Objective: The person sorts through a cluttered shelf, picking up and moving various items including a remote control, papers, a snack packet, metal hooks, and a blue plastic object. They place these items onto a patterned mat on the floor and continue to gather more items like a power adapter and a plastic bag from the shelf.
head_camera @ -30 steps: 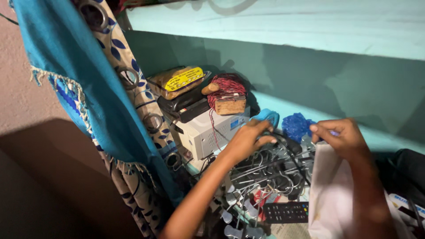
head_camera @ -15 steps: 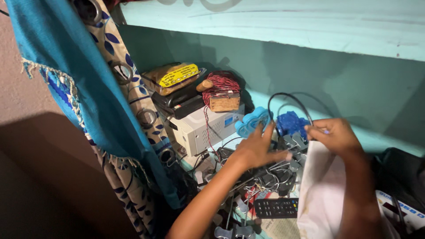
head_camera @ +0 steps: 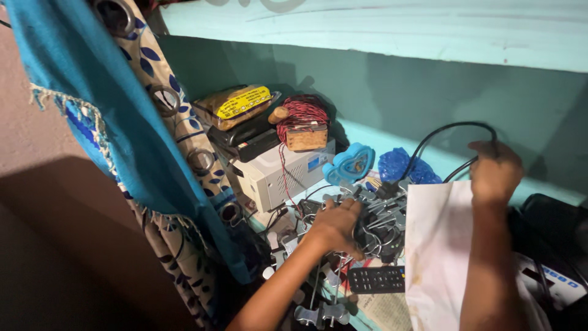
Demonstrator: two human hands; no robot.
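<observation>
Item: black cable (head_camera: 450,127) — our right hand (head_camera: 493,173) pinches it, looped high right of the clip pile (head_camera: 373,220), apparently to free it. Our left hand (head_camera: 334,225) presses that pile, fingers curled over clips — seemingly steadying it.

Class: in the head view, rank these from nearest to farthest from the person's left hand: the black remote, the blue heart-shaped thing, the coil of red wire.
From the left hand:
1. Black remote, just below and to its right.
2. Blue heart-shaped thing, above it.
3. Coil of red wire, farthest, up on the white box.
</observation>
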